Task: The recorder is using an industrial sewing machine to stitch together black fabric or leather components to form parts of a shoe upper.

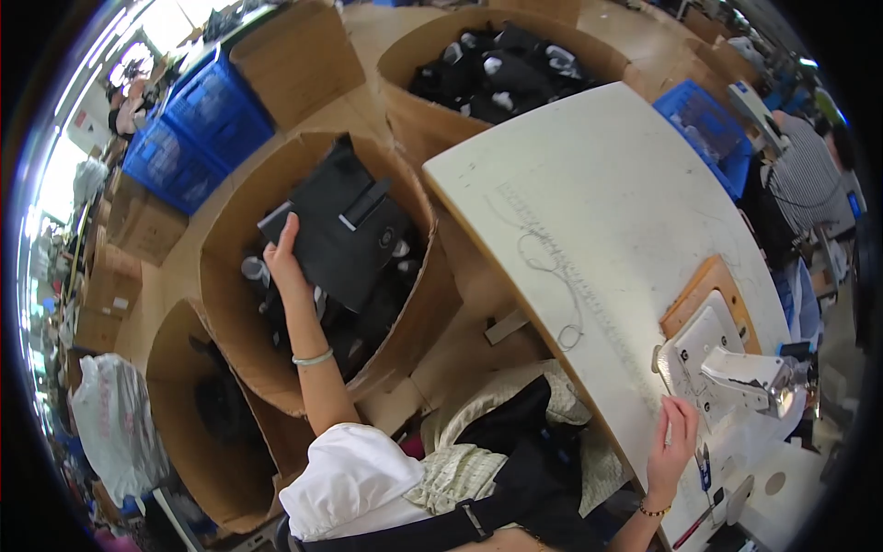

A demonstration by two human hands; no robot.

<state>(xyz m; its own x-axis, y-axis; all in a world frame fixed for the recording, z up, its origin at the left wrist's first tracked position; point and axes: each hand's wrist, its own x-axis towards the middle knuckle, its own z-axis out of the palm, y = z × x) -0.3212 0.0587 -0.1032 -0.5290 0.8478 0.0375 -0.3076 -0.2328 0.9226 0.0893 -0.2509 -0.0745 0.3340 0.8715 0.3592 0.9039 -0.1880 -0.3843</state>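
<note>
Just above nine o'clock, the person's left hand [287, 256] grips a flat black piece [333, 241] by its near left edge, thumb laid on the upper face and the other fingers mostly hidden beneath it. The piece is tilted over an open cardboard box [432, 313], above more black pieces and some pale bits inside. A pale green bangle [313, 357] circles that wrist. Toward four o'clock, the right hand [674, 440] is at the near side of a white table [589, 175], its fingers loosely bent and close together; whether they pinch anything cannot be told. Just beyond it, between three and four o'clock, is a white sewing machine [740, 373], with blue-handled snips [705, 469] below the hand's right side. Between twelve and one o'clock, a second cardboard box [418, 115] holds a heap of black pieces. Blue crates [198, 138] are stacked at ten o'clock, and a white plastic bag [120, 432] bulges near eight.
</note>
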